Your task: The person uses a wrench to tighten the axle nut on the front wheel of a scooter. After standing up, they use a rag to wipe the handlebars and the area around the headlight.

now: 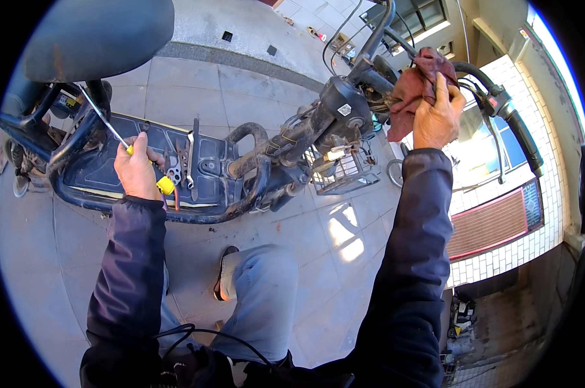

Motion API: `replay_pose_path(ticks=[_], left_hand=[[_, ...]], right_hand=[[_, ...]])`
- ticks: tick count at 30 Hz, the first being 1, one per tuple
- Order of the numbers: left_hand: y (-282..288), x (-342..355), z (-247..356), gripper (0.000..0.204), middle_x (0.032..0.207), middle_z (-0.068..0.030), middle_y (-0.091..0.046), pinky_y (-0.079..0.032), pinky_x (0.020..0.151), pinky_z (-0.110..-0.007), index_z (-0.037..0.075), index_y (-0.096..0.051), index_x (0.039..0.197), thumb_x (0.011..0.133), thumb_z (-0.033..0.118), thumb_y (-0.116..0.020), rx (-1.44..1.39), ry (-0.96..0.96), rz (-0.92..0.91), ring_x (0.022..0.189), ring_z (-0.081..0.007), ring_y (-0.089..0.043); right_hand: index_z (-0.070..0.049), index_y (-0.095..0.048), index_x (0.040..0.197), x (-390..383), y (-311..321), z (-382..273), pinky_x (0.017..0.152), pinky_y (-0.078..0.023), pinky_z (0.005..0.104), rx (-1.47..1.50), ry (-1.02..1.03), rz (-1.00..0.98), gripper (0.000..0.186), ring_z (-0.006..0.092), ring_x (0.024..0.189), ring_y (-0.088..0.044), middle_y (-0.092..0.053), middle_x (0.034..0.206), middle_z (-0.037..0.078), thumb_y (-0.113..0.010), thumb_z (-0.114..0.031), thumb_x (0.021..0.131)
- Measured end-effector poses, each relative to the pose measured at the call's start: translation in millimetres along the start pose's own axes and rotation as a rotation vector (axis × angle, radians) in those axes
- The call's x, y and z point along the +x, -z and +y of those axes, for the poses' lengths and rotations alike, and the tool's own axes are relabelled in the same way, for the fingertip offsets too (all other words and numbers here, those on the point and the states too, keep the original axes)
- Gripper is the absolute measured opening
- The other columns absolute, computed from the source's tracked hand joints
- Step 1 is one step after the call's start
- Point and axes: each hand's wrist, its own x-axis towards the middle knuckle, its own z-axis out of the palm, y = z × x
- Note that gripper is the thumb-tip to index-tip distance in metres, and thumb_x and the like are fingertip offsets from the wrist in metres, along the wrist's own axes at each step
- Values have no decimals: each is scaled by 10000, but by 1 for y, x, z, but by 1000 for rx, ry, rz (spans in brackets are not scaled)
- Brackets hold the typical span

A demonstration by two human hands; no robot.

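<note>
My left hand (137,165) is closed on a screwdriver (103,118) with a yellow handle, its shaft angled up toward the seat frame, over the black footboard (98,168) of a scooter. Pliers (174,169) and a wrench (191,161) lie on the footboard beside it, and a yellow object (166,186) shows just below the hand. My right hand (438,113) grips a crumpled dark red cloth (405,97) against the handlebar area, just above the steering column (338,103). What lies under the cloth is hidden.
The black seat (98,35) is at upper left. A handlebar grip (525,145) hangs at the right, and a wire basket (344,171) sits behind the column. The scooter stands on a tiled floor (325,258), with a raised ledge (241,45) beyond and a white tiled wall at the right.
</note>
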Motion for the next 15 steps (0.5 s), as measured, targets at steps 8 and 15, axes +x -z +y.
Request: replay_pose_path(ticks=[8, 15], left_hand=[[-10, -10, -9, 193, 597, -38, -503, -422, 502, -292, 9, -516, 948, 917, 182, -595, 23, 39, -41, 497, -152, -530], [-6, -7, -5, 174, 595, -38, -489, -413, 486, -301, 17, -506, 935, 919, 172, -584, 16, 55, -28, 491, -153, -509]], right_hand=[[-165, -684, 1152, -92, -45, -24, 732, -522, 394, 171, -60, -157, 416, 292, 849, -628, -580, 968, 86, -702, -84, 744], [-63, -670, 1124, -130, -4, 40, 806, -499, 427, 37, -292, -266, 360, 363, 907, -623, -610, 1018, 165, -673, -180, 784]])
